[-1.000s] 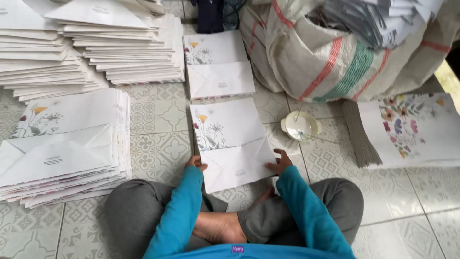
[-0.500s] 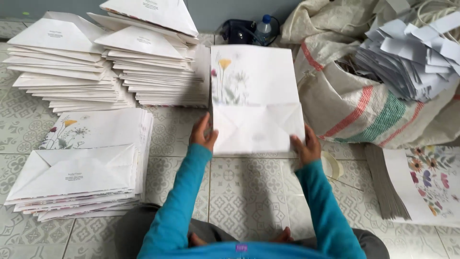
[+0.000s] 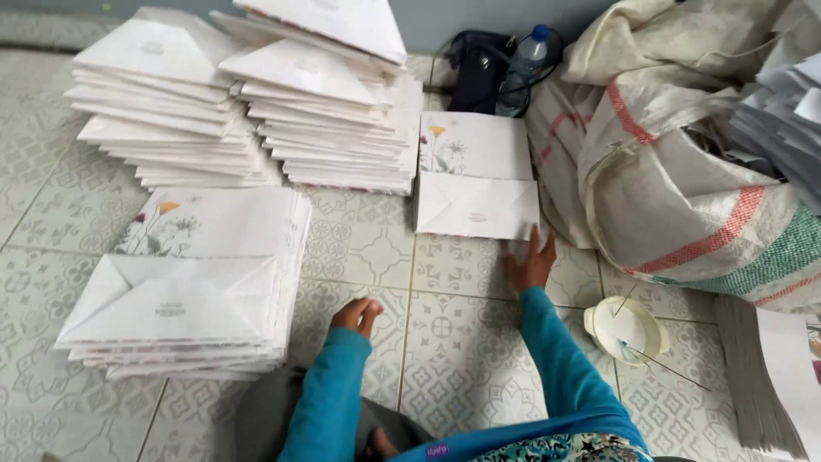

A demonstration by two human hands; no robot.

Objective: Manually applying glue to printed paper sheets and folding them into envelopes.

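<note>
— Two hands, what's each doing?
— Right hand, fingers spread flat, touches the near corner of the folded envelope on the floor. Left hand hangs loosely curled, empty, nearer than the envelope.
— Best placement?
— I'd square it beside the tall envelope stack, edges flush.
</note>
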